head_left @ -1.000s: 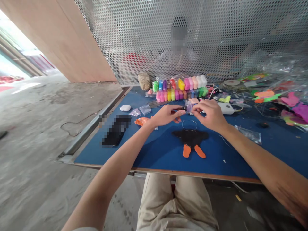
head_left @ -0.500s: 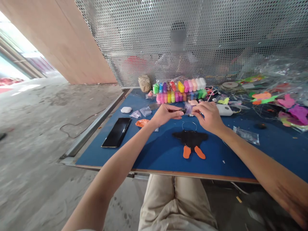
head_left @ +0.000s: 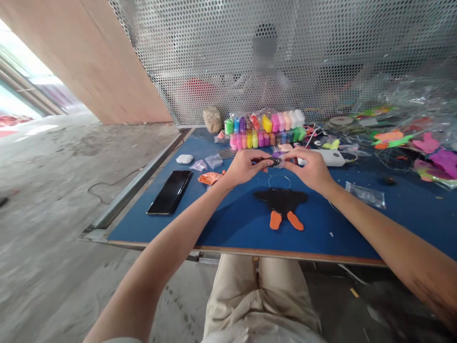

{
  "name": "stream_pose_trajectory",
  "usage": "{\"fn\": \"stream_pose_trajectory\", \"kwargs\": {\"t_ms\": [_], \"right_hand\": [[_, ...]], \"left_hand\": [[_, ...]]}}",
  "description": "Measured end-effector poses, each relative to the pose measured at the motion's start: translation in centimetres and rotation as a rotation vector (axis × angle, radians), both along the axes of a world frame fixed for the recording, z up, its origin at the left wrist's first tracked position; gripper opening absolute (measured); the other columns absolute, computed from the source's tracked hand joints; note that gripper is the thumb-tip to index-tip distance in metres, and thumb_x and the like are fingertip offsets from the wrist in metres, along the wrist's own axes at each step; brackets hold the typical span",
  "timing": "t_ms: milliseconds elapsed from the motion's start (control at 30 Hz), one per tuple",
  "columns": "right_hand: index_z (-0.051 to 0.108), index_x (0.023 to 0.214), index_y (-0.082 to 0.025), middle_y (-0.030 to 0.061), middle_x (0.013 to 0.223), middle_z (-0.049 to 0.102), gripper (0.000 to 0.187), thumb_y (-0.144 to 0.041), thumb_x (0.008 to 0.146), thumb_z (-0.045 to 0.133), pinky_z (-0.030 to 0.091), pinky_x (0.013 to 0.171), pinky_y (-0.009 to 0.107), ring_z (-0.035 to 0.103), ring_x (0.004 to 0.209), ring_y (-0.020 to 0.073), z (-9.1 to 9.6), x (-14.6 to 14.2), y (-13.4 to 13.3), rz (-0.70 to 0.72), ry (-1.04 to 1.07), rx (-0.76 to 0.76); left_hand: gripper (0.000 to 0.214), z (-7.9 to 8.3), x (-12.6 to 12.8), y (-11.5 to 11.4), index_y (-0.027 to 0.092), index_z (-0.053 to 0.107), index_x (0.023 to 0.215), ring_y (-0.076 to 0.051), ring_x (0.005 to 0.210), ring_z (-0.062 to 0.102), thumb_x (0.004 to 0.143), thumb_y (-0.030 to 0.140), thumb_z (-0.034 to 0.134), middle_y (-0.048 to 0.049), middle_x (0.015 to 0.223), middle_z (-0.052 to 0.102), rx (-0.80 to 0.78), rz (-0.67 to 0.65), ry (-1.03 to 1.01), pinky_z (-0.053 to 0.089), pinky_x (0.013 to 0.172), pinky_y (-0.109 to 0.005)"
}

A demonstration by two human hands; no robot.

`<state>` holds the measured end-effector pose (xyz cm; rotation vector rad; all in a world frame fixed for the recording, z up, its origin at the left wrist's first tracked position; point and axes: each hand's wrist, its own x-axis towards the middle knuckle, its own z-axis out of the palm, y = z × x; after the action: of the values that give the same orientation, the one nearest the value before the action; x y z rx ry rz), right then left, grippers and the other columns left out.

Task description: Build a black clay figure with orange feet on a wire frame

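Note:
My left hand [head_left: 246, 167] and my right hand [head_left: 311, 167] meet above the blue table [head_left: 228, 224], both pinching a small clear plastic bag [head_left: 275, 161] with something dark in it. Just below the hands lies a flat black clay figure [head_left: 281, 200] with two orange feet [head_left: 285, 220] and a thin wire loop [head_left: 279, 181] at its top. Beyond my hands sit two rows of coloured clay packs [head_left: 266, 129].
A black phone [head_left: 170, 191], a white earbud case [head_left: 184, 159], small clear bags [head_left: 207, 163] and an orange clay lump [head_left: 209, 178] lie to the left. A white device [head_left: 330, 157], another bag [head_left: 366, 194] and colourful cut shapes [head_left: 424, 157] are on the right. A perforated metal screen [head_left: 285, 52] stands behind, a person beyond it.
My hands have stayed together on the small bag, shifting only slightly. The view has drifted a little.

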<state>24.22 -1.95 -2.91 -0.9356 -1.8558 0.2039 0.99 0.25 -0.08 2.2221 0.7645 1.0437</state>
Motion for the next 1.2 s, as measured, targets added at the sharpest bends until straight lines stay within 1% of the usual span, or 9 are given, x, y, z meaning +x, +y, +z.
{"fn": "stream_pose_trajectory", "kwargs": {"t_ms": [167,367,433,533,700,800,933,1100,1200], "right_hand": [[0.078,0.094,-0.027,0.0058,0.096,0.077,0.026,-0.05,0.083,0.076,0.055,0.08,0.046,0.069,0.088,0.0279,0.0,0.0,-0.2,0.023,0.011,-0.094],[0.078,0.102,-0.028,0.0055,0.096,0.077,0.021,-0.043,0.087,0.073,0.054,0.088,0.048,0.069,0.085,0.0261,-0.1,0.0,-0.2,0.023,-0.1,0.013],[0.078,0.103,-0.028,0.005,0.093,0.076,0.02,-0.042,0.088,0.072,0.055,0.084,0.046,0.067,0.079,0.0236,-0.2,-0.1,-0.2,0.038,-0.13,0.048],[0.077,0.105,-0.029,0.0054,0.097,0.073,0.02,-0.041,0.09,0.07,0.055,0.075,0.041,0.064,0.076,0.0212,-0.3,-0.5,-0.4,0.093,-0.084,0.023],[0.074,0.101,-0.028,0.0057,0.099,0.07,0.018,-0.041,0.091,0.067,0.055,0.07,0.039,0.062,0.073,0.02,0.0,-1.0,-0.9,0.125,-0.083,-0.004],[0.072,0.094,-0.026,0.005,0.092,0.072,0.018,-0.04,0.095,0.062,0.055,0.073,0.039,0.066,0.079,0.0224,0.0,-0.9,-0.7,0.111,-0.046,-0.071],[0.071,0.093,-0.025,0.0027,0.08,0.071,0.021,-0.042,0.095,0.06,0.056,0.067,0.038,0.067,0.069,0.0212,-0.2,-0.4,0.1,0.1,0.056,-0.21],[0.073,0.101,-0.027,0.0058,0.102,0.074,0.018,-0.04,0.091,0.066,0.057,0.077,0.04,0.069,0.09,0.0252,-0.4,-0.3,0.2,0.189,-0.114,-0.11],[0.074,0.094,-0.026,0.0051,0.096,0.075,0.016,-0.04,0.089,0.07,0.057,0.076,0.039,0.07,0.088,0.0252,-0.4,-0.4,-0.3,0.155,-0.123,-0.104]], "left_hand": [[0.026,-0.3,0.4,0.1,0.016,0.073,0.09,-0.012,0.066,0.064,0.092,0.04,0.066,-0.0044,0.079,0.072,0.068,0.04,0.058,0.051,0.067,-0.025],[0.024,-0.5,0.4,0.3,0.017,0.067,0.081,-0.012,0.067,0.055,0.09,0.039,0.067,-0.0021,0.076,0.066,0.219,0.106,0.132,0.043,0.065,-0.025],[0.025,-0.4,0.3,0.3,0.017,0.063,0.077,-0.012,0.065,0.052,0.091,0.037,0.065,-0.0012,0.073,0.062,0.263,0.096,0.165,0.04,0.064,-0.026],[0.027,-0.4,0.2,0.0,0.017,0.057,0.073,-0.012,0.063,0.049,0.091,0.037,0.063,0.0002,0.069,0.057,0.263,0.072,0.209,0.038,0.061,-0.026],[0.016,-0.3,0.3,-0.6,0.018,0.057,0.077,-0.013,0.064,0.049,0.09,0.027,0.059,-0.0004,0.071,0.056,0.314,0.035,0.261,0.036,0.061,-0.026],[0.02,-0.3,0.2,-0.6,0.018,0.059,0.08,-0.014,0.069,0.053,0.093,0.033,0.058,-0.0023,0.077,0.06,0.345,0.014,0.303,0.037,0.064,-0.027],[0.025,-0.3,-0.5,0.0,0.018,0.061,0.083,-0.015,0.074,0.055,0.097,0.038,0.056,-0.0026,0.08,0.062,0.338,0.005,0.277,0.041,0.071,-0.028],[0.024,-0.4,-0.9,0.2,0.018,0.064,0.087,-0.014,0.072,0.056,0.096,0.039,0.058,-0.0026,0.081,0.064,0.29,0.004,0.282,0.041,0.068,-0.026],[0.022,-0.6,-0.5,-0.2,0.019,0.067,0.093,-0.015,0.075,0.059,0.097,0.037,0.056,-0.0041,0.087,0.069,0.28,-0.008,0.279,0.042,0.069,-0.027]]}}
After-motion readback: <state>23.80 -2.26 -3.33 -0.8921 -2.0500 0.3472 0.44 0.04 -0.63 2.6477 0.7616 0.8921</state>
